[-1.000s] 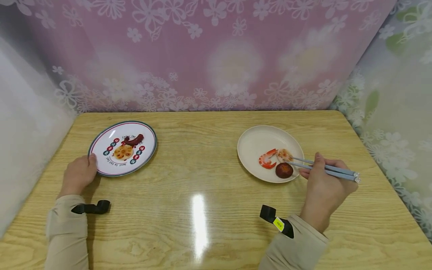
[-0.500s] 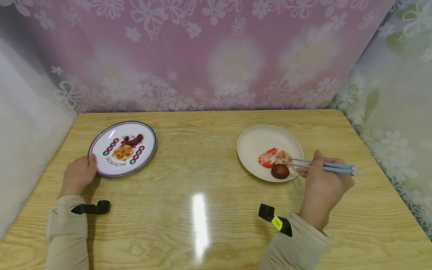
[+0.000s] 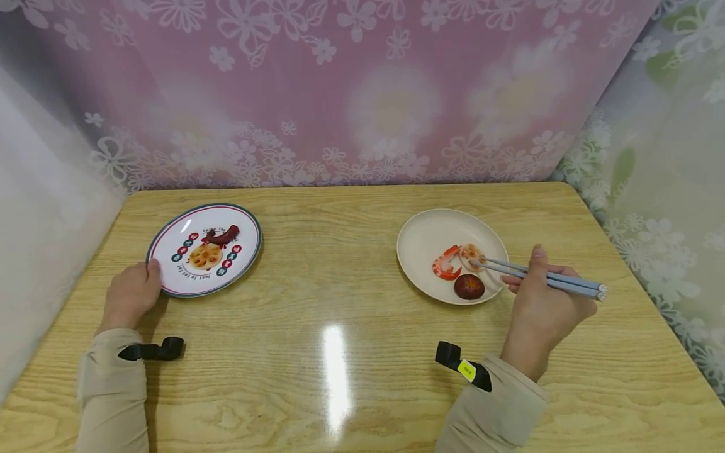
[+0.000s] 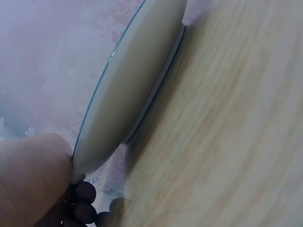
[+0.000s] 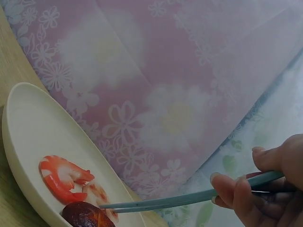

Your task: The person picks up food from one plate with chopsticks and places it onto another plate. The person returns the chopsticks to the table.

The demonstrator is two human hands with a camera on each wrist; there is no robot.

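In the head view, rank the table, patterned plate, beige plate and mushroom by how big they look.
Largest to smallest:
1. Table
2. Patterned plate and beige plate: too alike to rank
3. Mushroom

Blue-grey chopsticks [image 3: 574, 289], teal-and-red-rimmed white plate [image 3: 168, 241]

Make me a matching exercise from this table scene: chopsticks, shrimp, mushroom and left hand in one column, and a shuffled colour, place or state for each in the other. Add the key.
Column one
1. Chopsticks
2. Shrimp
3. Mushroom
4. Left hand

Column two
A. Dark brown, on the cream plate
B. Holding the edge of the white plate
C. Held in the right hand
D. Orange and white, curved

Right pairs: 1-C, 2-D, 3-A, 4-B
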